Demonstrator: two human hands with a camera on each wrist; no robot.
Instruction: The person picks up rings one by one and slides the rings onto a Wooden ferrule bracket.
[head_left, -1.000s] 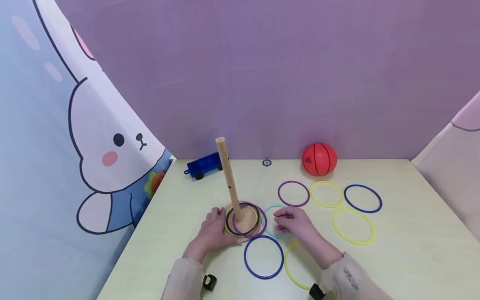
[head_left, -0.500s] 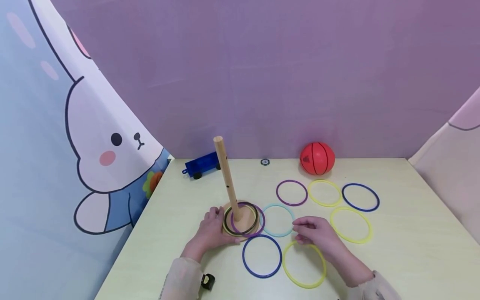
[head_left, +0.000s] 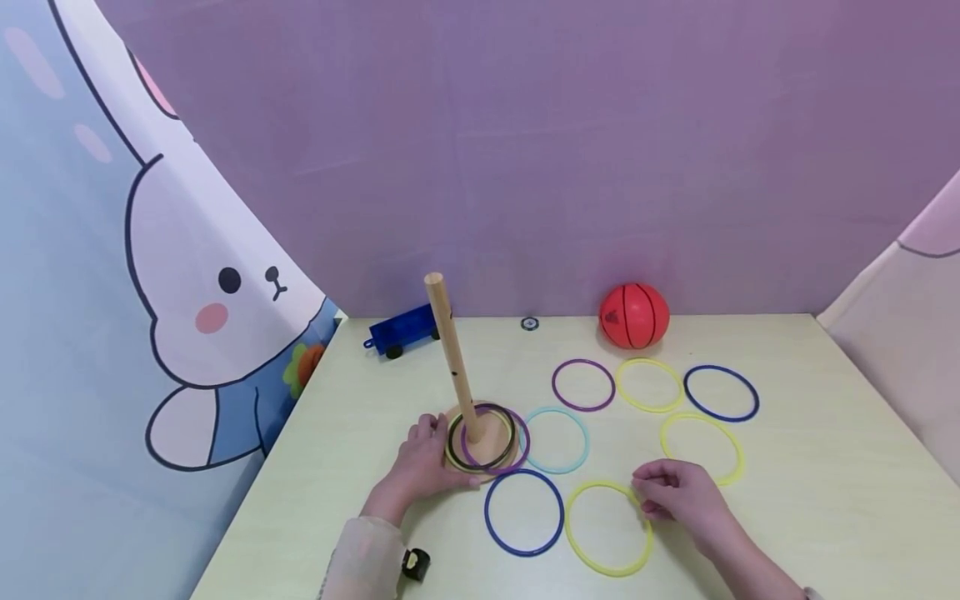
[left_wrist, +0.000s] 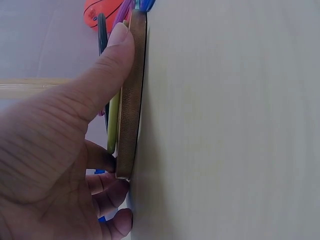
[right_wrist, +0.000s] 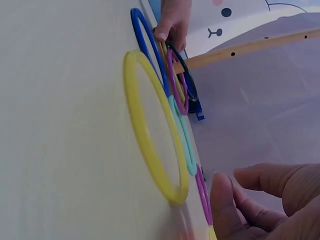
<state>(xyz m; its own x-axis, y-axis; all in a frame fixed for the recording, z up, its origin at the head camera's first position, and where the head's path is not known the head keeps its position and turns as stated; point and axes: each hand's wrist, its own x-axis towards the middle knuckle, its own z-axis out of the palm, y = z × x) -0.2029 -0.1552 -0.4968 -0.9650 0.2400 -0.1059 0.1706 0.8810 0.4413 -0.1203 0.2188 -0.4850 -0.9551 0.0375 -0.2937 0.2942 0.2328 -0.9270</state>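
On the left side of the table stands a wooden ring-toss peg (head_left: 453,358) on a round wooden base (head_left: 497,432). My left hand (head_left: 422,468) grips the base's near-left edge; in the left wrist view the thumb lies along the rim (left_wrist: 132,100), with fingers curled at its lower end. Yellow, black and purple rings (head_left: 530,442) lie round the peg, the purple one overhanging the base. Beside the right edge of a yellow ring (head_left: 572,533) hovers my right hand (head_left: 684,500). Its fingers are loosely bent, and the right wrist view shows a gap between thumb and finger, with nothing held.
A blue ring (head_left: 487,517) and a light-blue ring (head_left: 588,442) lie near the base. Farther right are a purple ring (head_left: 553,385), two yellow rings and another blue ring (head_left: 756,408). A red ball (head_left: 634,316), a small disc (head_left: 530,323) and a blue toy cart (head_left: 405,329) line the back.
My right hand has moved right and towards the near side, from over the light-blue ring to the nearest yellow ring's right edge. The left hand stays on the base.
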